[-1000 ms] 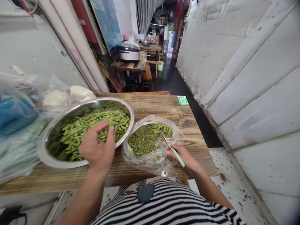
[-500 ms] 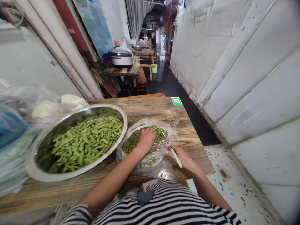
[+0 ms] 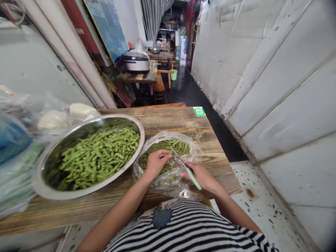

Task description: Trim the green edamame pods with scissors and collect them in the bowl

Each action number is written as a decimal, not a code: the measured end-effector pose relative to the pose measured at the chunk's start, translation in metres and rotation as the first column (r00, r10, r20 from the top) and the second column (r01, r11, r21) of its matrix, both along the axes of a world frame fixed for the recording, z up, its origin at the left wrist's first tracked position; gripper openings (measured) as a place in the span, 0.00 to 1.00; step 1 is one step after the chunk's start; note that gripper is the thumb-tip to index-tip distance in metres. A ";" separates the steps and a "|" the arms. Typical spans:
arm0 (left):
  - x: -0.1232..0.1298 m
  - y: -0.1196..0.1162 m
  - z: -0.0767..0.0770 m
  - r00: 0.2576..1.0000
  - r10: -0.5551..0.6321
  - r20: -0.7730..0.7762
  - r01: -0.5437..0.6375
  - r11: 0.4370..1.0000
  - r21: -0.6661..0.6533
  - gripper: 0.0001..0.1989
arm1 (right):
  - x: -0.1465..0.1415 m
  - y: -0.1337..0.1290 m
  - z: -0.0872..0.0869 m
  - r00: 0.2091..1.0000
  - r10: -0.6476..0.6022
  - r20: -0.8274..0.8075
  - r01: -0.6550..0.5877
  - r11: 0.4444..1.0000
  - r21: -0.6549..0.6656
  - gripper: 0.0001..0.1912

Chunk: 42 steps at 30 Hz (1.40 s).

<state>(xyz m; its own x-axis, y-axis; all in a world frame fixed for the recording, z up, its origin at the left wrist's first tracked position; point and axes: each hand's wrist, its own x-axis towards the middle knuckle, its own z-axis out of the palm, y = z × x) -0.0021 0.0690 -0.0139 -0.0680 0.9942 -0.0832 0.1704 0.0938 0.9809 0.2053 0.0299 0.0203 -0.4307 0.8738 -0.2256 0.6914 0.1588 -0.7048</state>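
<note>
My left hand (image 3: 156, 163) is over an open clear plastic bag (image 3: 195, 148) of green soybean pods (image 3: 181, 144). Its thumb and fingers pinch one soybean pod (image 3: 171, 152), of which only a small green end shows. My right hand (image 3: 204, 177) grips scissors (image 3: 193, 179) with pale green handles. Their blades point up and left, with the tip close to the pinched pod. To the left of the bag, a wide steel basin (image 3: 39, 187) holds a large heap of green pods (image 3: 101, 154).
The wooden table (image 3: 181, 117) bears a QR code sticker (image 3: 199, 111) at its far right corner. Plastic bags (image 3: 17, 178) crowd the left side. Beyond stand a rice cooker (image 3: 135, 62) on another table and a green bucket (image 3: 173, 74). A pale wall (image 3: 262, 87) runs along the right.
My left hand has come up out of the pods toward me, now pinching one pod. The scissors have shifted slightly left, bringing their tip near that pod.
</note>
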 end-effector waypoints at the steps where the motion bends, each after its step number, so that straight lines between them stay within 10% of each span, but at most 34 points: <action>1: -0.001 -0.003 0.000 0.998 0.029 0.047 -0.028 0.999 -0.022 0.13 | -0.003 0.001 0.001 1.000 0.008 0.014 -0.008 1.000 0.003 0.21; 20: -0.015 -0.018 -0.006 0.955 0.167 0.246 -0.143 0.984 -0.110 0.13 | -0.019 0.007 -0.006 0.997 0.074 0.016 -0.074 0.996 0.046 0.20; 29: -0.019 -0.019 0.004 0.706 0.228 0.670 -0.082 0.967 -0.242 0.12 | -0.016 0.006 -0.012 0.977 0.040 -0.212 -0.051 0.998 -0.047 0.20; 42: -0.012 -0.021 0.008 0.654 0.306 0.692 -0.119 0.945 -0.305 0.10 | -0.014 0.002 -0.005 0.964 0.081 -0.253 -0.105 0.991 -0.081 0.23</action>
<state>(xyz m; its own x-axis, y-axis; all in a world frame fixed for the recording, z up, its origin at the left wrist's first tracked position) -0.0138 0.0482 -0.0055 -0.1010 0.9086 -0.4052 -0.6326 0.2557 0.7310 0.1912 0.0322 0.0156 -0.5620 0.8074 -0.1793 0.4777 0.1398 -0.8673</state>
